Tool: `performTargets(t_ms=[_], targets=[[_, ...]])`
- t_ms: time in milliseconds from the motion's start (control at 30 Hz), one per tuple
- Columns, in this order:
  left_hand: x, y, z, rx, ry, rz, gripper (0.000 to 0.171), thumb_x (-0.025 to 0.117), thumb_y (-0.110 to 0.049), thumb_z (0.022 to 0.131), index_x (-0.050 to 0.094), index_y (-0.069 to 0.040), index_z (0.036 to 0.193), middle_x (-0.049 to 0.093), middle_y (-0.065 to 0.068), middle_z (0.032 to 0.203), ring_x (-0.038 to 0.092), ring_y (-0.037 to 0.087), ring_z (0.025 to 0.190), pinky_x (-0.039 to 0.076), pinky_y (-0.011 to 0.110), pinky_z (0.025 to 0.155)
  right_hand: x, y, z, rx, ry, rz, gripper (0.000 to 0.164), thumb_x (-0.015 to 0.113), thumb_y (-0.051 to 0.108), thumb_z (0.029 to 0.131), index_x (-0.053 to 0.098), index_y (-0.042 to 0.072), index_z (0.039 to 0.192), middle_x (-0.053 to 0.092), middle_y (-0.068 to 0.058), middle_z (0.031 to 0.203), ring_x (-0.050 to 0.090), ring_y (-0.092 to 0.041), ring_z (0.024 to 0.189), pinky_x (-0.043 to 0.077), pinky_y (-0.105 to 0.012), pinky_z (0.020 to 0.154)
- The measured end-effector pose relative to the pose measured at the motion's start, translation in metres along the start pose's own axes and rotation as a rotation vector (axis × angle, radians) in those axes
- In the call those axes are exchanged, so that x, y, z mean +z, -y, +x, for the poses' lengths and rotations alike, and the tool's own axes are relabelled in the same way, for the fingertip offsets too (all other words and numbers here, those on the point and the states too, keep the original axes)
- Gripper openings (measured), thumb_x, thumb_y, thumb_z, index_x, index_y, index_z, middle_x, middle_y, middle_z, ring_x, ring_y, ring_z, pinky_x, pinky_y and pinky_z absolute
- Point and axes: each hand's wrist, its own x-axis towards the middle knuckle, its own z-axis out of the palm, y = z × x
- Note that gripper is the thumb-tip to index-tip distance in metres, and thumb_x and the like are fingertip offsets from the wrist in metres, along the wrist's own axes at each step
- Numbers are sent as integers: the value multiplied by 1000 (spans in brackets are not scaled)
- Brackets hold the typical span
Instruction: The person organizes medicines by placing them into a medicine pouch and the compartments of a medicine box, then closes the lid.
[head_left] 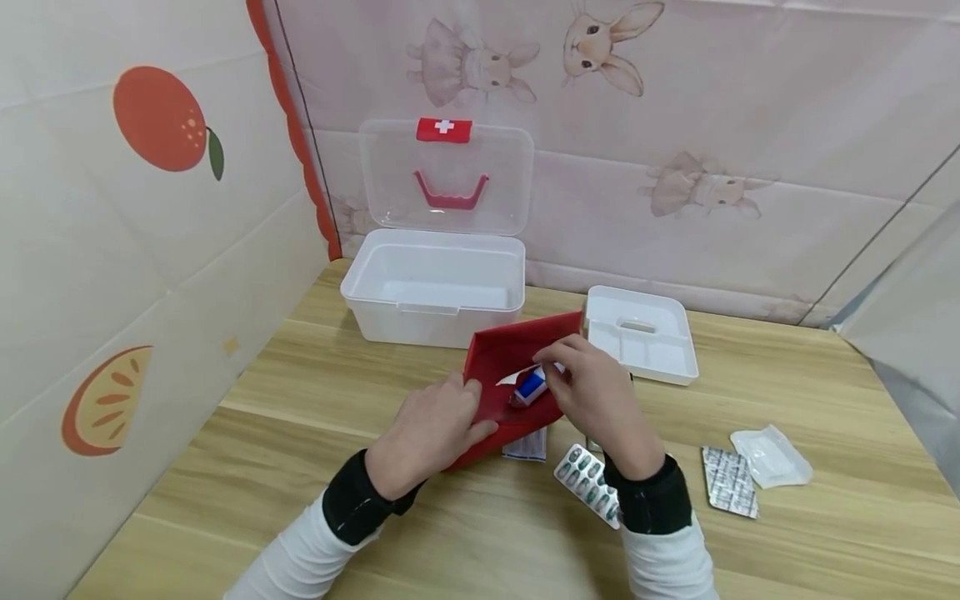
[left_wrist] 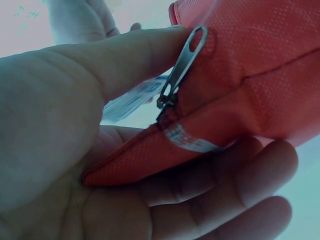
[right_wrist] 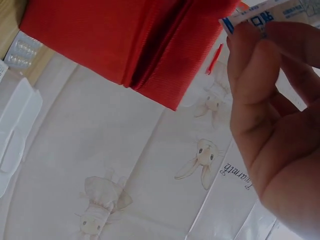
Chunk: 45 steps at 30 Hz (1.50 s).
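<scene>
A red zip pouch is held up over the table, its mouth gaping. My left hand grips its near-left edge; the left wrist view shows the thumb beside the metal zip pull and the fingers under the red fabric. My right hand is over the pouch's opening. In the right wrist view, its thumb and fingers pinch a small white bandage packet with blue print. A blue-and-white item shows against the pouch's inside, just below the right fingertips.
Behind the pouch stands a white first-aid box with its clear lid raised. A white divided tray lies to its right. Nearer are a capsule blister pack, a silver blister pack, a white plastic shell and a flat packet.
</scene>
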Motion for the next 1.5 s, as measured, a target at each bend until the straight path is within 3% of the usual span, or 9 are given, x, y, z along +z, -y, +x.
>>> performTargets(t_ms=[500, 1033, 1267, 1500], targets=[[-3, 1, -1, -6, 19, -1, 43, 78, -38, 86, 65, 0, 104, 65, 13, 91, 65, 19, 68, 59, 34, 58, 10, -10, -1, -8, 150, -91, 14, 74, 6, 88, 76, 6, 102, 70, -9, 98, 63, -23, 84, 59, -36, 71], [-2, 1, 0, 0, 15, -8, 45, 78, -37, 85, 65, 1, 104, 65, 14, 91, 64, 20, 68, 59, 34, 58, 12, -13, -5, -74, 159, -55, 12, 75, 7, 88, 77, 8, 100, 68, -4, 95, 62, -19, 83, 58, -34, 72], [-3, 1, 0, 3, 25, -7, 45, 78, -38, 86, 65, 1, 106, 65, 14, 91, 64, 19, 68, 59, 33, 58, 12, -12, -8, -28, 225, -59, 13, 71, 8, 91, 77, 9, 102, 66, -4, 98, 61, -17, 84, 57, -32, 73], [-3, 1, 0, 2, 23, -8, 44, 78, -37, 86, 66, 1, 105, 65, 14, 89, 62, 18, 64, 58, 32, 55, 12, -15, -8, -31, 222, -68, 13, 71, 6, 90, 76, 8, 102, 66, -6, 98, 61, -19, 80, 57, -34, 71]])
